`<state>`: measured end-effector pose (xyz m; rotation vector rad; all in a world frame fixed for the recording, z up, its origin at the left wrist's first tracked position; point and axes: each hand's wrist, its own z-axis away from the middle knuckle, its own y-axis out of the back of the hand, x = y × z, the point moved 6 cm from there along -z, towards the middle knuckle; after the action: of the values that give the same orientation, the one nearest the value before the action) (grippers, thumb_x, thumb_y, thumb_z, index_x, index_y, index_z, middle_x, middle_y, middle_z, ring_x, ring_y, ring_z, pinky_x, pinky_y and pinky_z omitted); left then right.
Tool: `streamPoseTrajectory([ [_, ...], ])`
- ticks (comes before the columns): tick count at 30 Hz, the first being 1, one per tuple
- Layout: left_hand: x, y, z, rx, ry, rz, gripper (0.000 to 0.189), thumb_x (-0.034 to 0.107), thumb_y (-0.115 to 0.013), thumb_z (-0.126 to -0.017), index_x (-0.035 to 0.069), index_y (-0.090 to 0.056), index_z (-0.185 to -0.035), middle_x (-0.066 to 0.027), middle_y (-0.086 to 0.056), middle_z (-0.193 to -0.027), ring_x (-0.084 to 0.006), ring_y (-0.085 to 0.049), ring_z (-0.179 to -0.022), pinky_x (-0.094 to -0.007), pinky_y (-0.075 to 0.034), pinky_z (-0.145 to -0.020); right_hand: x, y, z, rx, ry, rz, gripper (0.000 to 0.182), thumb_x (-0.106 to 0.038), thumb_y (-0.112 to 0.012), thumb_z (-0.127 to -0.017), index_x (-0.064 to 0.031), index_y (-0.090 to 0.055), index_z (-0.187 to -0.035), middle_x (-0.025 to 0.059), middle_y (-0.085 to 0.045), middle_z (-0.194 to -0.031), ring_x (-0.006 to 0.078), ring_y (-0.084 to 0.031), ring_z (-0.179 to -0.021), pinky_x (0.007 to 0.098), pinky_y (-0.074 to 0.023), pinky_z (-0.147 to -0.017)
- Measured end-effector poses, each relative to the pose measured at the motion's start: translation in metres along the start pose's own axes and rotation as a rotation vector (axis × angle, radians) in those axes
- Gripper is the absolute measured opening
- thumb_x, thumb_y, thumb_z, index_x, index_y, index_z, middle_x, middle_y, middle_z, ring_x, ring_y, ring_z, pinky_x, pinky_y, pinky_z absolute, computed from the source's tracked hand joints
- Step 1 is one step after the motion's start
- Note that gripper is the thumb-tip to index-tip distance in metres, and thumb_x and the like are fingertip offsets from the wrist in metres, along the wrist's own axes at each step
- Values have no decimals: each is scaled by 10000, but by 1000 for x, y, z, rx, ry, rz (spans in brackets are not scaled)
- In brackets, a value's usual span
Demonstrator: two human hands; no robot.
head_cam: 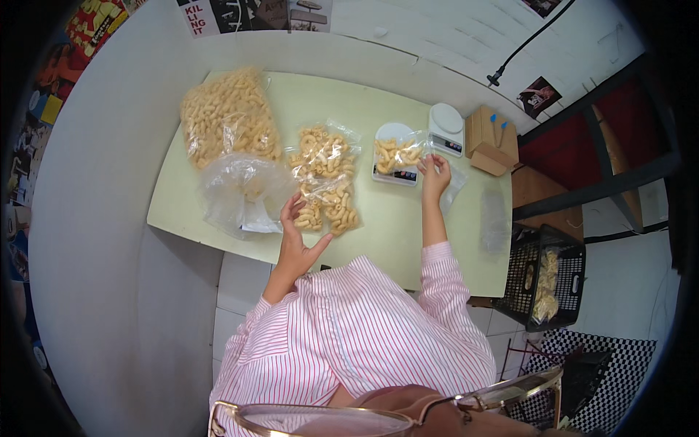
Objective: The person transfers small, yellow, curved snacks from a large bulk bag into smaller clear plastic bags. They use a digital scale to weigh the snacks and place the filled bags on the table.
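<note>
My right hand (pixel 436 173) pinches the open end of a small clear plastic bag of curved tube snacks (pixel 397 155), which lies on a white digital kitchen scale (pixel 394 131). Spread fingers of my left hand (pixel 299 240) rest at the lower left of several filled clear bags (pixel 326 153) of the same snacks; whether they touch is unclear. A large bulk bag of snacks (pixel 229 120) stands at the table's back left. In front of it lies a crumpled, mostly see-through plastic bag (pixel 243 191).
A second white scale (pixel 446 121) and a cardboard box (pixel 491 139) with blue-headed items stand back right on the pale green table (pixel 387 218). Flat clear bags (pixel 494 218) lie near the right edge. Beyond it sits a black plastic crate (pixel 570 284) holding filled bags.
</note>
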<state>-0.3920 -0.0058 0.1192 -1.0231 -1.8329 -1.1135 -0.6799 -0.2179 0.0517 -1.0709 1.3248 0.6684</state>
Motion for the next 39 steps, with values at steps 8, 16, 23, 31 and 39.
streamPoseTrajectory([
  [8,-8,9,10,111,177,-55,856,151,-694,-700,41,-124,-1330,-182,-277,-1344,-295,-393,-1154,-401,-330,-932,96,-5,-83,80,-246,72,199,-64,-601,-796,29,-509,-945,123,-598,-871,214,-622,-726,291,-526,-574],
  [16,-13,10,15,141,197,-80,807,130,-678,-712,46,-160,-1324,-168,-291,-1345,-281,-404,-1144,-379,-347,-901,105,28,-87,301,-127,321,437,-383,-575,-808,44,-588,-903,121,-617,-825,228,-601,-776,309,-477,-655],
  [23,-14,10,11,124,173,-84,800,138,-677,-714,54,-167,-1325,-164,-298,-1339,-276,-413,-1132,-378,-353,-891,76,26,-64,331,-194,222,497,-422,-567,-809,57,-560,-941,152,-596,-885,219,-590,-764,304,-472,-646],
  [31,-15,11,8,101,158,-80,793,132,-676,-713,57,-176,-1324,-158,-301,-1338,-274,-415,-1129,-379,-354,-888,90,41,-65,353,-193,280,509,-433,-595,-786,55,-573,-929,137,-602,-871,204,-575,-726,296,-464,-651],
  [39,-12,12,8,99,150,-74,790,114,-679,-708,56,-185,-1321,-151,-313,-1332,-267,-425,-1122,-374,-356,-878,98,44,-70,353,-134,537,529,-427,-656,-726,48,-590,-949,139,-629,-860,202,-600,-764,306,-471,-715],
])
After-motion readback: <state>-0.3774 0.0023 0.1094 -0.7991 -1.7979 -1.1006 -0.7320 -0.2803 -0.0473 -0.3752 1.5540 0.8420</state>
